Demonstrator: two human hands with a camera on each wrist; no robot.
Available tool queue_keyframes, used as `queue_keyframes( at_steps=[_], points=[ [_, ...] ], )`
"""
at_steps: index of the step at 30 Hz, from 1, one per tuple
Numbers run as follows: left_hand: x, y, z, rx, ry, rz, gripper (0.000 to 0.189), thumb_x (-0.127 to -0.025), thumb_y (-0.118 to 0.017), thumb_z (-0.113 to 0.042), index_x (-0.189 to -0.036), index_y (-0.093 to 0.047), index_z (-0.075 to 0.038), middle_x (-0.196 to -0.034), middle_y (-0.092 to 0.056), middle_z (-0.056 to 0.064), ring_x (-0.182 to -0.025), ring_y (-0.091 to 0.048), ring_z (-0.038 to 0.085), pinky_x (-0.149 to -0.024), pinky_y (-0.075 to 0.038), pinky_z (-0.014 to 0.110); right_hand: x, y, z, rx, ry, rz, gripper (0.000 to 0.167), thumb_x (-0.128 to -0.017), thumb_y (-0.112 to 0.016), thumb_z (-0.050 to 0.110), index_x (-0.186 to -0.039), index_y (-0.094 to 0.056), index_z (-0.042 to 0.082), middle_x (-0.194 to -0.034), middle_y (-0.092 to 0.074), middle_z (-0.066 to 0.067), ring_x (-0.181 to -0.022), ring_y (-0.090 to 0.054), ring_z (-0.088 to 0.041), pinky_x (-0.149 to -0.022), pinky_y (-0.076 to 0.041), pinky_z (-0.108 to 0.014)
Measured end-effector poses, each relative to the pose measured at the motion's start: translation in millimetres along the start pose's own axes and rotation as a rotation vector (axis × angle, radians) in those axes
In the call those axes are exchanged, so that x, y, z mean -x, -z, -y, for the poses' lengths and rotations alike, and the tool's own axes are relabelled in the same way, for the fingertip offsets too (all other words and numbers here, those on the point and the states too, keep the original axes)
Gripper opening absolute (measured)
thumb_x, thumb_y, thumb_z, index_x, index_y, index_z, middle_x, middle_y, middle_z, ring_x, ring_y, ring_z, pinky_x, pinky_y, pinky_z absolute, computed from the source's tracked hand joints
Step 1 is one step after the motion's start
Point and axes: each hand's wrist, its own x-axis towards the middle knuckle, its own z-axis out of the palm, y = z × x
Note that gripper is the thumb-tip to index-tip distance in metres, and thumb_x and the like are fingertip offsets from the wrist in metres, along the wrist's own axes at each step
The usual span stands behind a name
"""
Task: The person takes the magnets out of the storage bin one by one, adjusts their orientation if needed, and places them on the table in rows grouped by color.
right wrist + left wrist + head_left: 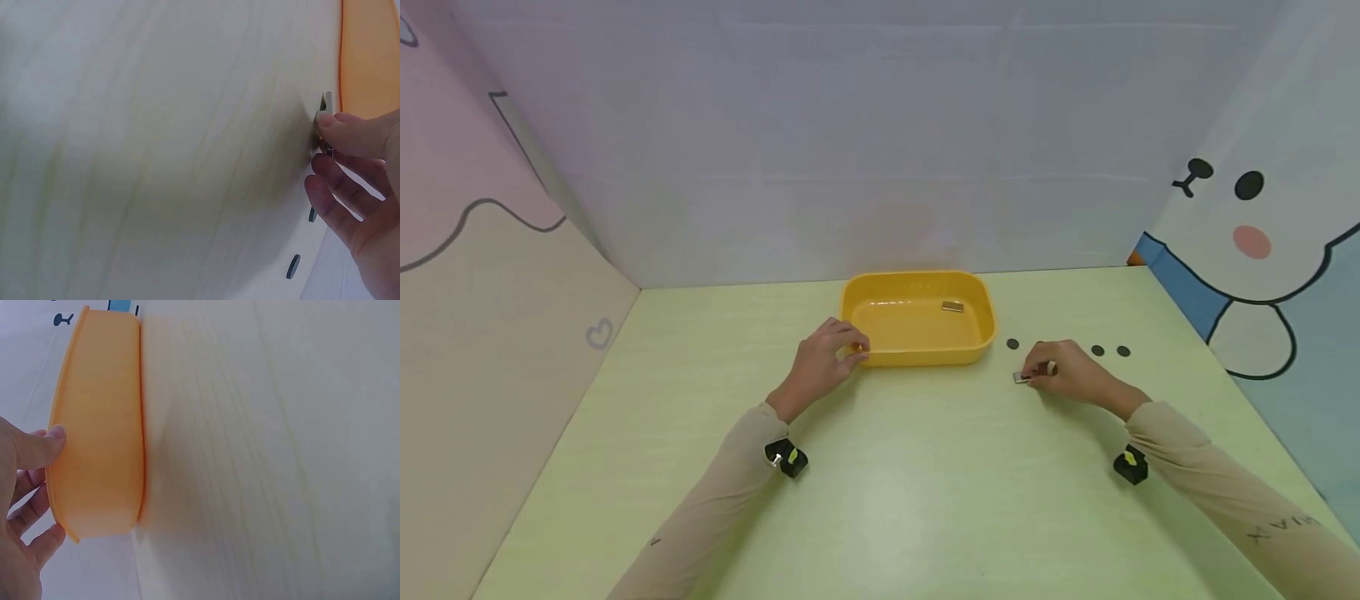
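A yellow rectangular plastic basin stands at the back of the table, with a small shiny metal bar lying inside it. My left hand grips its front left rim; in the left wrist view the thumb lies on the outer wall and the fingers are behind the rim. To the right of the basin, my right hand pinches a small flat silver metal piece at the table surface. The right wrist view shows that metal piece partly hidden by the thumb and fingers.
One small black disc lies between the basin and my right hand. Two more, a disc and another disc, lie behind that hand to the right. Printed cloth walls enclose the pale green table.
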Motion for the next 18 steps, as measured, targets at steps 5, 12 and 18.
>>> queue_keyframes(
  at_steps=[5,12,18],
  points=[
    [0.3,0.1,0.0,0.0,-0.004,-0.002,0.014,-0.075,-0.08,-0.01,-0.081,-0.068,-0.016,-0.087,-0.064,-0.005,-0.082,-0.052,0.013,-0.062,-0.048,0.028,1.7,-1.8,-3.2,0.021,0.002,-0.017,0.018,-0.076,-0.074,-0.005,-0.084,-0.07,0.011,-0.083,-0.064,0.003,-0.069,-0.052,-0.01,-0.061,-0.048,-0.026],
    [0.5,1.6,-0.6,-0.001,-0.007,-0.002,0.014,-0.076,-0.079,-0.012,-0.082,-0.068,-0.016,-0.087,-0.064,-0.005,-0.082,-0.053,0.014,-0.062,-0.048,0.029,3.3,-3.4,-1.5,0.041,0.015,-0.037,0.018,-0.076,-0.074,-0.004,-0.085,-0.07,0.01,-0.083,-0.065,0.003,-0.069,-0.052,-0.01,-0.06,-0.048,-0.026],
    [-0.2,0.9,-0.9,-0.001,-0.016,-0.006,0.014,-0.076,-0.08,-0.011,-0.081,-0.068,-0.016,-0.086,-0.064,-0.005,-0.082,-0.053,0.014,-0.06,-0.047,0.029,5.1,-3.9,-0.3,0.055,0.012,-0.042,0.017,-0.077,-0.073,-0.005,-0.085,-0.071,0.01,-0.083,-0.065,0.003,-0.069,-0.053,-0.01,-0.06,-0.049,-0.027]
  ],
)
